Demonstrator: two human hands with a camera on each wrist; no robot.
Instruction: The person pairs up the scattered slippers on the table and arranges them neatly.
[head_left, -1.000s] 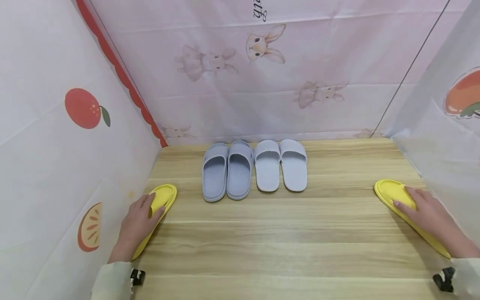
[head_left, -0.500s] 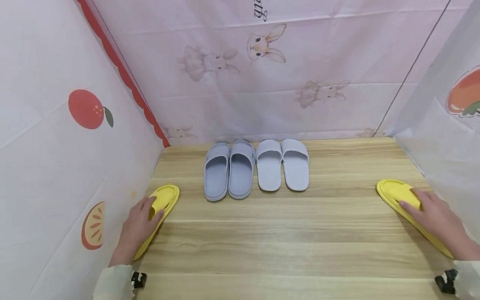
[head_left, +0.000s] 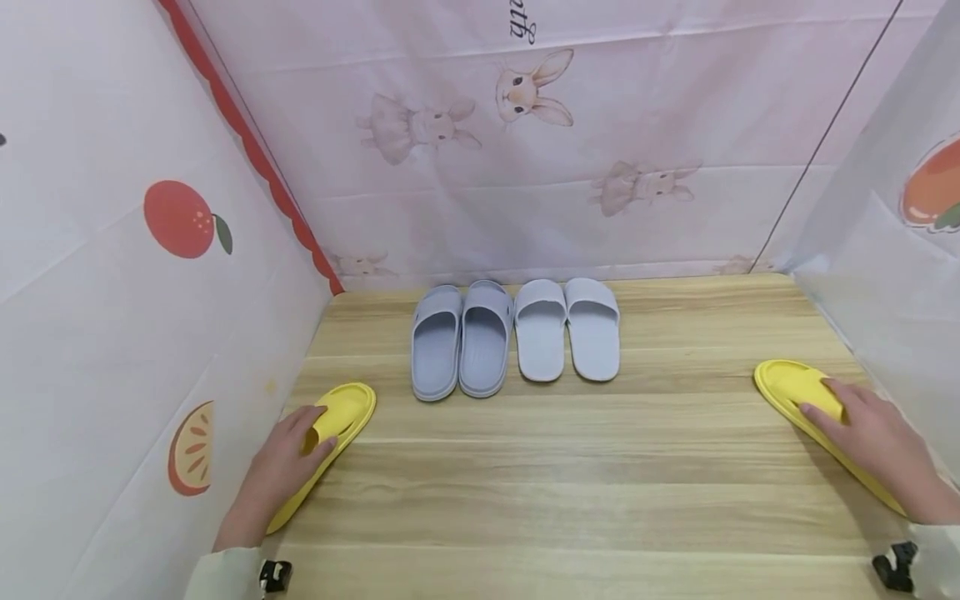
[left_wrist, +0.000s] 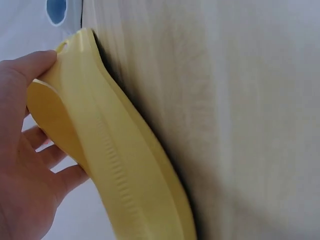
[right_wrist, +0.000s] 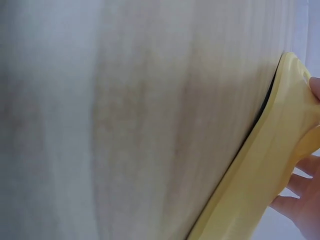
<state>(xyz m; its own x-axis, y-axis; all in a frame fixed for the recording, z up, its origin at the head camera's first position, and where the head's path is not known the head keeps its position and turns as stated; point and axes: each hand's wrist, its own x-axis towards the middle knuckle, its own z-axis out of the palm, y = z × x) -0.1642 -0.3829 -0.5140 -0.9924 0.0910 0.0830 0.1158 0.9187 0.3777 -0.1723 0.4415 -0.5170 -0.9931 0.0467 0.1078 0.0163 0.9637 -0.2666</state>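
Observation:
At the left of the head view, my left hand (head_left: 279, 468) grips a yellow slipper (head_left: 349, 408) over its strap, thumb on the near side. The left wrist view shows that slipper (left_wrist: 117, 145) resting edge-on along the wooden board, fingers round its strap. Far to the right, my right hand (head_left: 873, 437) holds the matching yellow slipper (head_left: 793, 385) the same way, thumb at the strap. Only part of that hand (right_wrist: 305, 195) enters the right wrist view. Both yellow slippers point away from me, toes slanting inward.
Against the back wall stand a grey-blue pair of slippers (head_left: 459, 350) and a paler pair (head_left: 567, 342), side by side on the wooden board (head_left: 555, 483). Fabric-covered walls enclose the board: left (head_left: 97, 350), back (head_left: 480, 217) and right (head_left: 870, 275).
My left hand and its yellow slipper have moved a little to the right and nearer to me. The right hand stays in place on its slipper. The head view has shifted slightly.

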